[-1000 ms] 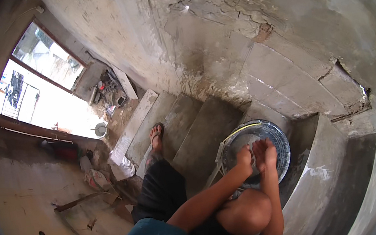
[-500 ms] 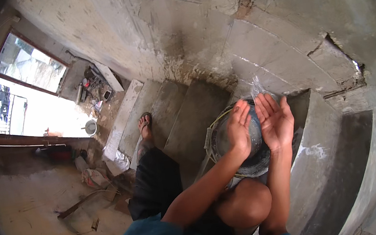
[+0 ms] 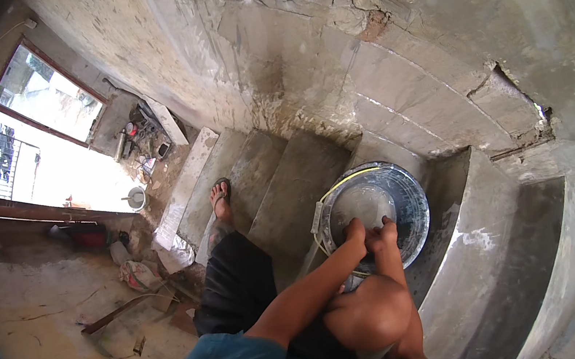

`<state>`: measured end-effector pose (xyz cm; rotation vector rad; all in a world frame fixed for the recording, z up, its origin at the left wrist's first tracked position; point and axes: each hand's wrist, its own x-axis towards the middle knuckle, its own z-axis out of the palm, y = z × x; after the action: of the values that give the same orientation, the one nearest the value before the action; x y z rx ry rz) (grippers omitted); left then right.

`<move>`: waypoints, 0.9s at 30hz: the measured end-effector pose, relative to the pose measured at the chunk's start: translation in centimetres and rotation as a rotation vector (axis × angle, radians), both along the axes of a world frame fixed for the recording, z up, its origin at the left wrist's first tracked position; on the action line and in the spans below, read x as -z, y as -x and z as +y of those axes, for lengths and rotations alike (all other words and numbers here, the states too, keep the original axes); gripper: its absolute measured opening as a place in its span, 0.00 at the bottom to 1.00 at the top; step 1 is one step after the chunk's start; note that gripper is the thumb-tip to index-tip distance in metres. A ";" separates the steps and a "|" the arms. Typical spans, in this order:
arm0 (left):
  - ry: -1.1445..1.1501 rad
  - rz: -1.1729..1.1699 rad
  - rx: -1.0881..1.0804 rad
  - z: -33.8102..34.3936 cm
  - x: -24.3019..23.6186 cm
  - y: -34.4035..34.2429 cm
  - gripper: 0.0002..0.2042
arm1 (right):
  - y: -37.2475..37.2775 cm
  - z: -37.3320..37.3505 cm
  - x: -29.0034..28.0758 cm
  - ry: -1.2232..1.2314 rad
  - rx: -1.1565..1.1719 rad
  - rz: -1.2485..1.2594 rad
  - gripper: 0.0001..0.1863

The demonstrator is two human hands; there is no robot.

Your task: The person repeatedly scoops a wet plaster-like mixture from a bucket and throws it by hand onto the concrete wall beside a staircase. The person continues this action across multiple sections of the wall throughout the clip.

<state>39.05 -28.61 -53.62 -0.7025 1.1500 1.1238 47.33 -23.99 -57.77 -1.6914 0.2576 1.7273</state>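
A grey bucket (image 3: 413, 235) with a handle, wet and streaked pale, stands on the concrete stair, liquid in its bottom. My left hand (image 3: 354, 236) is lowered inside it, back upward, fingers mostly hidden. Beside it, my right hand (image 3: 384, 236) is also down in the bucket, fingers bent downward and hard to make out. My bare knee is just below the bucket; my sandalled foot (image 3: 221, 196) rests on a lower step at the left.
A cracked concrete wall (image 3: 428, 27) rises behind the stairs (image 3: 301, 170). Lower left are an open doorway, a small white bucket (image 3: 141, 198), scattered debris (image 3: 138, 138) and sacks (image 3: 135, 274). More steps (image 3: 496, 253) lie to the right, and a stained floor (image 3: 43, 324) below left.
Half a second ago both hands were raised, palms cupped open, with water splashing above the bucket; now they are down inside it.
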 end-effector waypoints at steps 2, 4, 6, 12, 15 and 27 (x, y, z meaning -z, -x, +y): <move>-0.019 -0.182 -0.088 0.6 -2.7 0.9 0.26 | 0.8 1.3 -2.6 -0.059 0.013 0.218 0.30; -0.582 0.038 -0.071 2.1 -5.9 2.1 0.26 | 0.8 2.8 -7.9 -0.523 -0.085 0.583 0.28; -0.822 0.173 -0.281 3.9 -9.4 2.9 0.27 | 0.6 6.1 -14.5 -0.712 -0.057 0.498 0.27; -0.540 0.293 -0.053 5.0 -10.9 4.4 0.28 | 2.9 5.3 -18.4 -0.723 -0.137 0.139 0.29; -0.297 0.282 0.116 2.1 -6.9 3.2 0.31 | 1.9 2.2 -10.6 -0.402 -0.153 0.093 0.32; -0.599 0.168 -0.130 2.2 -6.9 2.1 0.28 | 1.6 3.0 -9.4 -0.505 0.047 0.539 0.30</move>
<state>36.99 -26.42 -46.76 -0.2204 0.8421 1.5667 45.70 -21.00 -48.40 -0.8431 0.0853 1.9799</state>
